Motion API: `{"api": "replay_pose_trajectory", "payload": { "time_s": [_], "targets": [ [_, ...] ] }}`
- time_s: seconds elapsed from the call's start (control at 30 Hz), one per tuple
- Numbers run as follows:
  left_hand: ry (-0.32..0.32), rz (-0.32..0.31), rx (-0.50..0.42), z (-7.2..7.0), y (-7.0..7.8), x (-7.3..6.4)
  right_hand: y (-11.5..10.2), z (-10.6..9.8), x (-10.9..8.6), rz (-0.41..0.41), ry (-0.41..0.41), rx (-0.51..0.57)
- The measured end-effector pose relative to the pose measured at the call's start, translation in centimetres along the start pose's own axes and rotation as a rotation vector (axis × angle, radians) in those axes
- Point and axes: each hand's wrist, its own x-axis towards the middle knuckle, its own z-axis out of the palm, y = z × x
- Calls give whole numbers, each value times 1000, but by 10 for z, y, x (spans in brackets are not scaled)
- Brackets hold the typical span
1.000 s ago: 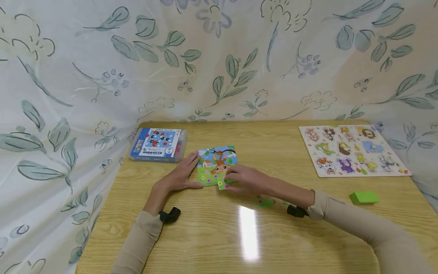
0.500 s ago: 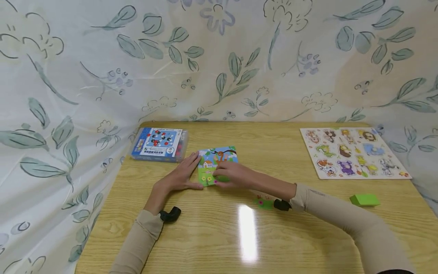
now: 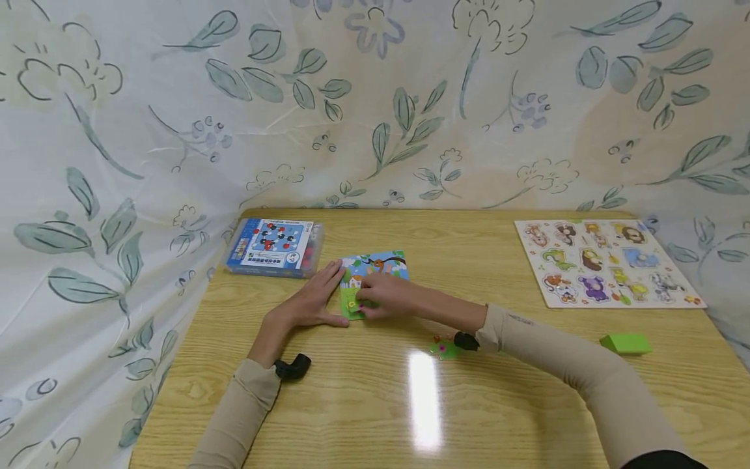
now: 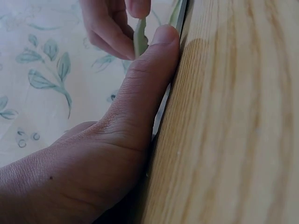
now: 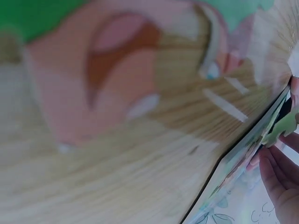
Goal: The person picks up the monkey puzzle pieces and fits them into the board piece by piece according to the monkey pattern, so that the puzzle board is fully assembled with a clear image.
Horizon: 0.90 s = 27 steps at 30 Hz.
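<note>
A small picture puzzle [image 3: 396,260] with a monkey on a branch and a house lies on the table. My left hand [image 3: 310,301] rests along its left side, fingers extended and thumb at the lower corner. My right hand [image 3: 388,295] pinches a green puzzle piece [image 3: 355,304] over the puzzle's lower left part, covering much of the picture. In the left wrist view, the piece stands tilted on edge between the right fingers, just beyond my left thumb [image 4: 148,70].
Loose green and pink puzzle pieces [image 3: 443,350] lie beneath my right wrist. A clear plastic box with a molecule picture [image 3: 272,246] sits at the back left. To the right are an animal peg puzzle board [image 3: 603,260] and a green block [image 3: 625,343].
My right hand has moved left across the puzzle with the green puzzle piece, from the lower right part to the lower left. My left hand has stayed in place.
</note>
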Motion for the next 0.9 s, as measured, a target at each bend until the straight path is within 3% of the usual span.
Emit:
{"api": "replay_pose_trajectory", "payload": {
  "time_s": [0.2,0.67,0.9],
  "targets": [
    [5,-2,-3,1,0,0,-1,0,4,26,-66,9],
    [-16,-11,1,-5,4,3,3,-3,7,-86,-4,-80],
    [-63,-25,7,-13,10,5,3,-4,7,-105,-31,-155]
  ]
}}
